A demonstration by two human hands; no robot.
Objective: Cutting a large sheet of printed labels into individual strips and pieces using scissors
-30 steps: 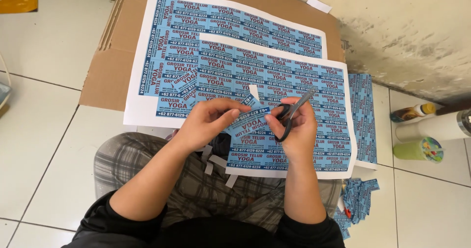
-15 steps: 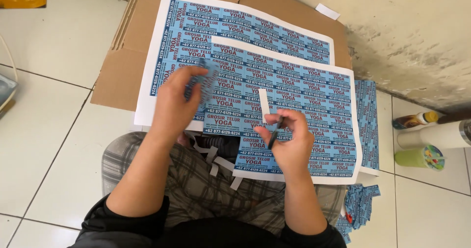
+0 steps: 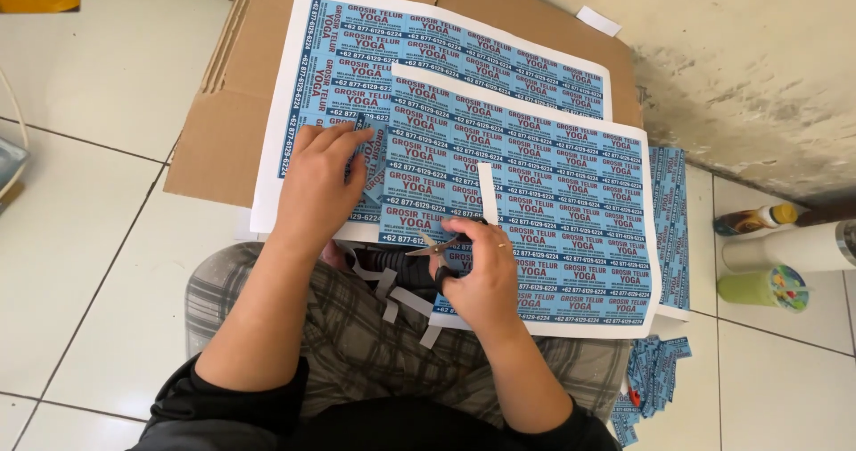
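My right hand (image 3: 484, 273) grips a pair of scissors (image 3: 434, 248) with the blades pointing left, at the near edge of a printed sheet of blue labels (image 3: 553, 219). A narrow white paper strip (image 3: 488, 194) stands up just beyond that hand. My left hand (image 3: 319, 188) presses a cut blue label piece (image 3: 367, 152) against the left part of the sheets, fingers bent over it. A second label sheet (image 3: 374, 41) lies underneath, farther away. Both sheets rest on a flattened cardboard box (image 3: 241, 103).
Grey-white paper offcuts (image 3: 392, 295) lie on my lap over plaid shorts. A pile of cut blue labels (image 3: 655, 375) sits on the tiled floor at the right. Beyond it stand a white roll (image 3: 789, 246), a green cup (image 3: 762, 288) and a small bottle (image 3: 753, 220) by the wall.
My left hand moved left and away with a cut label and now presses it on the sheets. My right hand lowered the scissors toward the sheet's near edge.
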